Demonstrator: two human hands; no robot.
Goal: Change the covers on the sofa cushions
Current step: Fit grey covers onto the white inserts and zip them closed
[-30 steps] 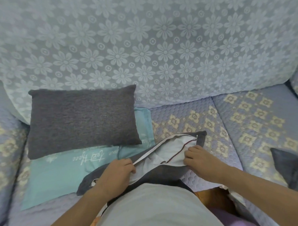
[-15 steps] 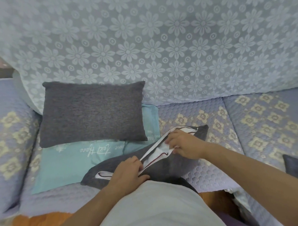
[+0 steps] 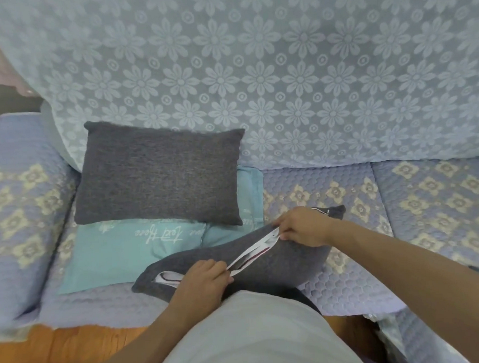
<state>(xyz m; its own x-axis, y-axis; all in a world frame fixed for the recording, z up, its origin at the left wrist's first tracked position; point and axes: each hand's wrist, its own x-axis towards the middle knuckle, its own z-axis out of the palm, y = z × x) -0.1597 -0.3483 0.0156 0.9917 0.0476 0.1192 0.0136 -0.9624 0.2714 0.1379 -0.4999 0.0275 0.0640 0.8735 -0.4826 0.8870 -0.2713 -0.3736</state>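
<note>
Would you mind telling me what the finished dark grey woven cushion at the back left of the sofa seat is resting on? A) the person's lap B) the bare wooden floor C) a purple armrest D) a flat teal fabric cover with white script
D: the dark grey woven cushion lies on the teal fabric cover, whose printed edge shows below it.

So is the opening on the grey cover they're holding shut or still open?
Partly open. Between the left hand and right hand, the grey cover gapes, showing white lining.
</note>
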